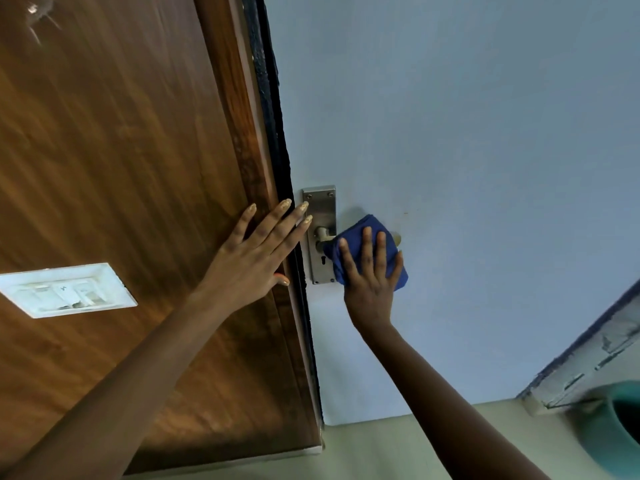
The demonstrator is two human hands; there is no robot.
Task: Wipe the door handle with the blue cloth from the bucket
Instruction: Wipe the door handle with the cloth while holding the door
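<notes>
— Pale blue door ahead of you, is it?

— Yes, with a brown wood panel beside it on my left and a dark seam between them.

— What are your hands doing?

— My right hand is spread flat, fingers apart, pressing the cloth against the handle. The blue cloth is folded into a pad and covers most of the lever; only the neck near the plate and a bit of the tip past the cloth show.

— And the left?

— My left hand lies open and flat on the panel's right edge, gripping nothing. Its fingertips reach across the seam to the steel plate's left edge.

— Anything below the handle?

— A keyhole in the plate, just left of the cloth.

— What else is around?

— A white switch plate sits on the panel near its left edge. The teal bucket is at the lower right corner, on the floor, well apart from my hands.
</notes>
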